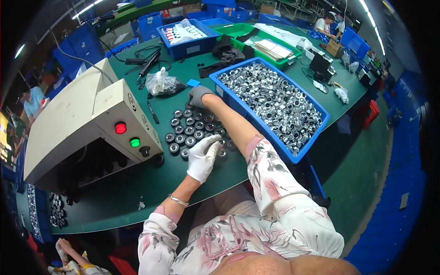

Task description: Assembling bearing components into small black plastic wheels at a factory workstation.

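Observation:
Several round black parts with shiny centres stand close together in rough rows on the green table. At their near edge is my left hand in a white glove, its fingers bent and pressed together over the nearest parts. Whatever those fingers hold is hidden. My right hand, in a grey glove, reaches across to the far end of the group. It looks curled, and the hand itself covers its fingertips. To the right of the group, a blue bin is heaped with small silver metal parts.
A beige machine with red and green buttons fills the left side. Behind the parts lie a plastic bag, a black pen and a corded tool. Farther back are another blue bin and a green tray.

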Available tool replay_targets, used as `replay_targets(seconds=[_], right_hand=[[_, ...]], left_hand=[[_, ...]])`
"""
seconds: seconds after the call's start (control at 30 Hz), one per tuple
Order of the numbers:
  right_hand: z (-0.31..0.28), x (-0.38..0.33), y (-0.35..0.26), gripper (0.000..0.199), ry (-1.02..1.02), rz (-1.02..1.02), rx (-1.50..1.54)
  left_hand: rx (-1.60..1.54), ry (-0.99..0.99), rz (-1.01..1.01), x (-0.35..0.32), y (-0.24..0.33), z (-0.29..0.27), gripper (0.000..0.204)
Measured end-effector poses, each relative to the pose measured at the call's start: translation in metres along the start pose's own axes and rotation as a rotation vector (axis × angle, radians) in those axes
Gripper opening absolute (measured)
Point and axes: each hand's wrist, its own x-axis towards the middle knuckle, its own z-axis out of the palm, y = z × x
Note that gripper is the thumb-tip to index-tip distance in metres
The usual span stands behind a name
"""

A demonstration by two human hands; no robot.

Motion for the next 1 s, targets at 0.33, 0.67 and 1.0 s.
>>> replay_targets(seconds=[0.33, 0.67, 1.0], right_hand=[[-0.038, -0.148, -0.054, 0.040, 0.250, -0.347, 0.658], [-0.014, -0.264, -0.053, 0.042, 0.398, -0.476, 0.531], [0.001, -0.307, -0.042, 0.039, 0.455, -0.441, 0.480]], left_hand=[[-0.809, 0.276, -0.283, 0.004, 0.029, -0.030, 0.048], [-0.950, -0.113, -0.253, -0.048, 0.015, -0.011, 0.041], [-1.105, -0.076, -0.390, -0.073, -0.009, 0.015, 0.055]])
